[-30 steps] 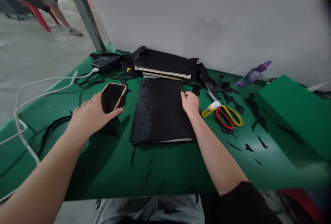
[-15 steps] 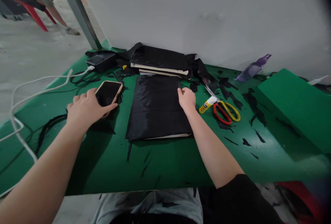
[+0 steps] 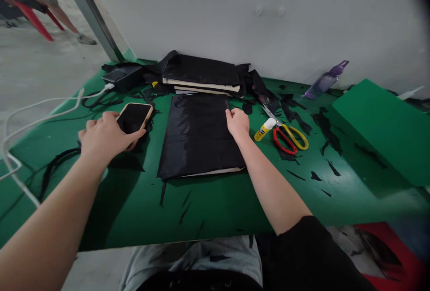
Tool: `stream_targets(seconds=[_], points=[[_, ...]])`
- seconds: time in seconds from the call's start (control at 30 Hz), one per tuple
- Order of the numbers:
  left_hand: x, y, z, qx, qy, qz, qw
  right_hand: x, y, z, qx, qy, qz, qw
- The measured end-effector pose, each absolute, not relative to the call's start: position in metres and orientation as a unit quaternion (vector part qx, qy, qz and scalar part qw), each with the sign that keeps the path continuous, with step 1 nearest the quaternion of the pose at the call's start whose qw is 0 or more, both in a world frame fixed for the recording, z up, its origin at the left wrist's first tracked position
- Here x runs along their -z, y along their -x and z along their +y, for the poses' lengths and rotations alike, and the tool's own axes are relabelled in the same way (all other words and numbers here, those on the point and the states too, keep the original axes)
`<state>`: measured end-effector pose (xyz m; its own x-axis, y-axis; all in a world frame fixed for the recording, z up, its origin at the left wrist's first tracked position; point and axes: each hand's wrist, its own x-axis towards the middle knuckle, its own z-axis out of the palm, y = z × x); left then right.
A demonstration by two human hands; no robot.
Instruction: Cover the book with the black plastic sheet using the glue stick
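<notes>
My left hand [image 3: 106,136] is wrapped around the near end of a phone [image 3: 135,116] in a pale case, thumb along its right side. The dark screen faces up. With my right hand [image 3: 238,123] I grip the right edge of a black-covered book [image 3: 198,136], which lies flat in front of me. Its pale pages peek out at the near edge. Right of that hand lie a yellow glue stick [image 3: 264,130] with a white cap and scissors [image 3: 285,136] with one red and one yellow handle.
Behind the book, a stack of black-covered books [image 3: 201,71] rests against the grey wall. A black box-shaped device [image 3: 122,77] with white cables sits back left. On the right are a purple bottle [image 3: 324,84], a green box [image 3: 379,125] and black scraps [image 3: 325,132]. A person sits far left.
The whole view has shifted slightly, so things appear a little further left and higher. Both hands keep their holds on the phone and the book.
</notes>
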<state>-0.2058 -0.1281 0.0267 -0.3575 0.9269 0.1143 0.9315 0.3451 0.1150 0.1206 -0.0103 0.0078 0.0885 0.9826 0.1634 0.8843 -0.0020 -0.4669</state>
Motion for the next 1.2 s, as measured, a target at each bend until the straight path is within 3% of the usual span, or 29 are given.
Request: stream_targets(seconds=[0.2, 0.37, 0.47, 0.67, 0.9, 1.2], points=[[-0.038, 0.187, -0.137, 0.050, 0.575, -0.816, 0.031, -0.007, -0.121, -0.010, -0.104, 0.698, -0.667, 0.239], [-0.057, 0.133, -0.155, 0.179, 0.649, -0.723, 0.155, -0.007, -0.122, -0.010, -0.103, 0.697, -0.668, 0.240], [-0.065, 0.086, -0.166, 0.211, 0.751, -0.612, 0.126, -0.008, -0.122, -0.011, -0.104, 0.698, -0.667, 0.240], [-0.059, 0.017, -0.177, 0.145, 0.893, -0.417, 0.084, -0.008, -0.121, -0.011, -0.106, 0.700, -0.665, 0.238], [-0.060, -0.002, -0.164, 0.093, 0.917, -0.371, 0.112, -0.008, -0.124, -0.010, -0.117, 0.698, -0.660, 0.251], [-0.049, 0.000, -0.167, 0.131, 0.916, -0.357, 0.130, -0.029, -0.137, -0.040, -0.157, 0.695, -0.639, 0.290]])
